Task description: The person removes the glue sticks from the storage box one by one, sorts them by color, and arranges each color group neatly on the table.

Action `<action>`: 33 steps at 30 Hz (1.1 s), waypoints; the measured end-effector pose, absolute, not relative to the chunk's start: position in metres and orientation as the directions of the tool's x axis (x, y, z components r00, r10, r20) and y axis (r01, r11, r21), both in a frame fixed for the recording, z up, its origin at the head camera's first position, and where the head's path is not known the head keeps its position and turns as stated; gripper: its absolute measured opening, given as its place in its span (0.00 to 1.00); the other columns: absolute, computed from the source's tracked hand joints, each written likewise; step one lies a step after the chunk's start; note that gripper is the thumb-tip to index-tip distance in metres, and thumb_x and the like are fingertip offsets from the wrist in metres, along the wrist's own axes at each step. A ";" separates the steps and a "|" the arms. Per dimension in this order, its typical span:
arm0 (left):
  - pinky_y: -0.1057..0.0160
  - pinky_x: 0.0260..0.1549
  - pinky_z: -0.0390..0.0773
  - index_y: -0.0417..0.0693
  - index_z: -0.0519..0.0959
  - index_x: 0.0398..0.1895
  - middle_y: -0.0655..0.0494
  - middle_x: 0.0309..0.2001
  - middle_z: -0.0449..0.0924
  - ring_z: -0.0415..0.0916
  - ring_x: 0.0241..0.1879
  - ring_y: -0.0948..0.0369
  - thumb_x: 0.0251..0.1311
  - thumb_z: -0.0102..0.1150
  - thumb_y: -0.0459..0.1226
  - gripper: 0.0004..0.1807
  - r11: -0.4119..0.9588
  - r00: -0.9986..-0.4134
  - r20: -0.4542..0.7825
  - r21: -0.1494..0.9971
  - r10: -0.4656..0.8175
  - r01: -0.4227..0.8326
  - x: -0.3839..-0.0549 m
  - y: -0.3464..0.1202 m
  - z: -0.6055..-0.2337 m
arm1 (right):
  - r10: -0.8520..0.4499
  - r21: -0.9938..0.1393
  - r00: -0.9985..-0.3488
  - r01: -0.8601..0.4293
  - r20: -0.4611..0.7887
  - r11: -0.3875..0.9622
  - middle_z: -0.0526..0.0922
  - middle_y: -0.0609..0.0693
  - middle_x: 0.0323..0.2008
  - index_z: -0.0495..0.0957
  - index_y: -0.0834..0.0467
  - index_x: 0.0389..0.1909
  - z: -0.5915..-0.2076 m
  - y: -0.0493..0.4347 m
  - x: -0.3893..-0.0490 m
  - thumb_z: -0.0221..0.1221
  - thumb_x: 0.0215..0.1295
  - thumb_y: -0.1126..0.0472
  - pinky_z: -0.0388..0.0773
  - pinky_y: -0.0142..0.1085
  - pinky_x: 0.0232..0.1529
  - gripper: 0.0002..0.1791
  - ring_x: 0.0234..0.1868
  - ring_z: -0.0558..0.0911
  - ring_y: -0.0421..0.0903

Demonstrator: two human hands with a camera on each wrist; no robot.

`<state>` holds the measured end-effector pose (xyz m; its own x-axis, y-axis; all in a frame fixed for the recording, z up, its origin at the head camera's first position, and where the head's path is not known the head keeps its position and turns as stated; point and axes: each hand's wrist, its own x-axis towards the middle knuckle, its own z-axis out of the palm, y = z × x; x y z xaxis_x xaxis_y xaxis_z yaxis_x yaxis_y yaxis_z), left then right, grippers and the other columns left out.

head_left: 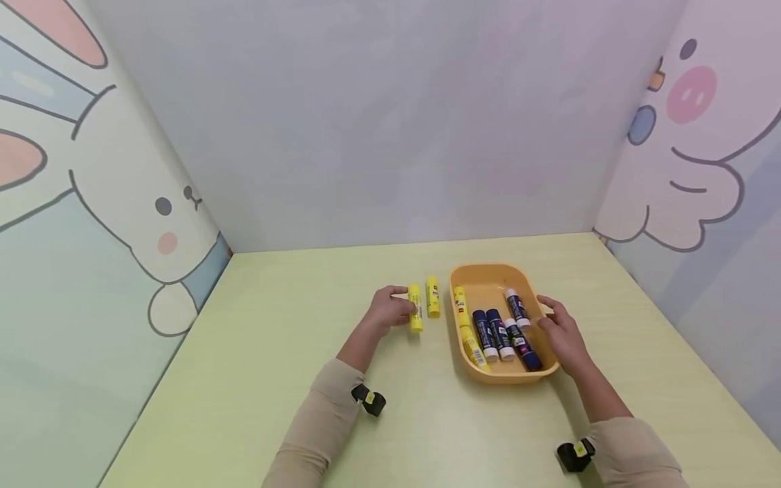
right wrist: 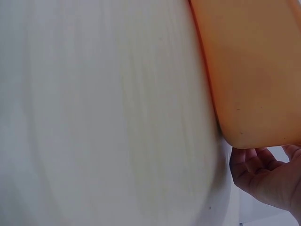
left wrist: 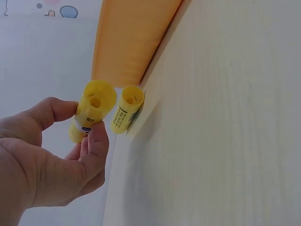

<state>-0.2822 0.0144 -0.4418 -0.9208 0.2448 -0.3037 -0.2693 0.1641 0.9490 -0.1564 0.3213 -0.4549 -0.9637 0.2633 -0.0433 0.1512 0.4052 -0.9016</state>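
The left hand [head_left: 390,310]'s grip pinches a yellow glue stick [head_left: 415,295]. Another yellow stick [head_left: 432,296] is near, at its 2 o'clock, on the desk [head_left: 244,379]. At 3 o'clock sits an orange tray [head_left: 488,273] holding blue sticks [head_left: 499,334] and yellow ones [head_left: 473,348]. The right hand [head_left: 564,339] touches the tray's 3 o'clock side; whether its grip pinches, I cannot tell.

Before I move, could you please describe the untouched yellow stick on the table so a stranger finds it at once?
Find the orange tray on the table. Just outside its left side is a yellow stick. One similar stick is in the left hand, two are in the tray; only this one is in neither.
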 end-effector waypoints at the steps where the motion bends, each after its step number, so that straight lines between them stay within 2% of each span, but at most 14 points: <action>1: 0.62 0.31 0.80 0.39 0.69 0.57 0.44 0.43 0.76 0.79 0.35 0.55 0.47 0.63 0.26 0.30 0.170 -0.922 -0.307 0.947 0.238 -0.272 -0.284 0.014 -0.442 | 0.264 -0.900 -0.964 0.151 -0.042 0.408 0.56 0.71 0.62 0.48 0.61 0.70 -0.455 0.321 -0.157 0.37 0.72 0.62 0.62 0.59 0.53 0.27 0.56 0.63 0.66; 9: 0.62 0.30 0.80 0.38 0.69 0.58 0.44 0.42 0.77 0.78 0.31 0.57 0.47 0.64 0.27 0.31 0.165 -0.924 -0.330 0.939 0.194 -0.301 -0.301 0.016 -0.450 | 0.268 -0.901 -0.963 0.151 -0.040 0.407 0.57 0.71 0.62 0.48 0.61 0.70 -0.455 0.322 -0.156 0.37 0.72 0.62 0.63 0.58 0.53 0.27 0.56 0.63 0.66; 17: 0.63 0.30 0.80 0.39 0.68 0.60 0.44 0.45 0.75 0.77 0.35 0.57 0.48 0.64 0.27 0.32 0.137 -0.916 -0.372 0.925 0.152 -0.353 -0.318 0.019 -0.458 | 0.264 -0.903 -0.964 0.124 -0.013 0.410 0.60 0.71 0.59 0.50 0.62 0.70 -0.456 0.323 -0.156 0.38 0.72 0.64 0.65 0.53 0.50 0.27 0.54 0.65 0.64; 33: 0.64 0.29 0.80 0.39 0.71 0.57 0.45 0.46 0.75 0.76 0.35 0.57 0.48 0.65 0.27 0.29 0.156 -0.915 -0.393 0.913 0.092 -0.376 -0.328 0.019 -0.461 | 0.278 -0.901 -0.960 0.155 -0.040 0.404 0.57 0.70 0.62 0.49 0.61 0.71 -0.457 0.321 -0.157 0.38 0.71 0.64 0.63 0.57 0.54 0.27 0.57 0.63 0.65</action>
<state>-0.3285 0.0188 -0.4612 -0.9151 0.0920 -0.3926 -0.3762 0.1559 0.9133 -0.1574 0.3212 -0.4573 -0.9597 0.2781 -0.0404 0.1550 0.4042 -0.9014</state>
